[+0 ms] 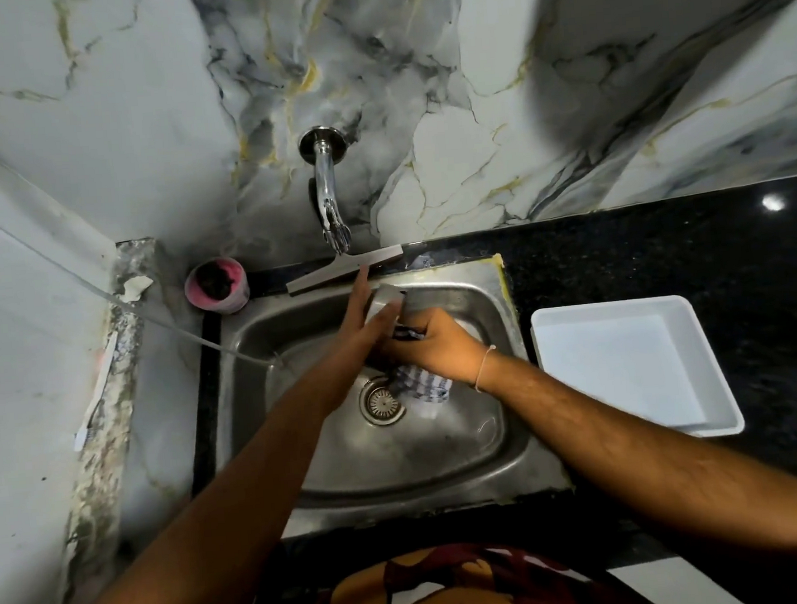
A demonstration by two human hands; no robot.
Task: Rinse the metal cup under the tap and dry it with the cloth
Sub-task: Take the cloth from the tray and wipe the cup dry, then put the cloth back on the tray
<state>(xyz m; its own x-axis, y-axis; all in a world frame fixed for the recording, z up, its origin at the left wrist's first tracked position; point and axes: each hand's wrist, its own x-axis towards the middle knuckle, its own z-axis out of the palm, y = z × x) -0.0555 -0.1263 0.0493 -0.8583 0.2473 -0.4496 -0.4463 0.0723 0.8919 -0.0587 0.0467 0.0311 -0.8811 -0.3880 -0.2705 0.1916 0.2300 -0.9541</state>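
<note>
A pink tub stood at ten o'clock from the sink. Over the basin the left hand lay flat with fingers straight against the metal cup. At three o'clock from it the right hand was clamped around the cup with the checked cloth, below the tap. A white tray sat on the black worktop
</note>
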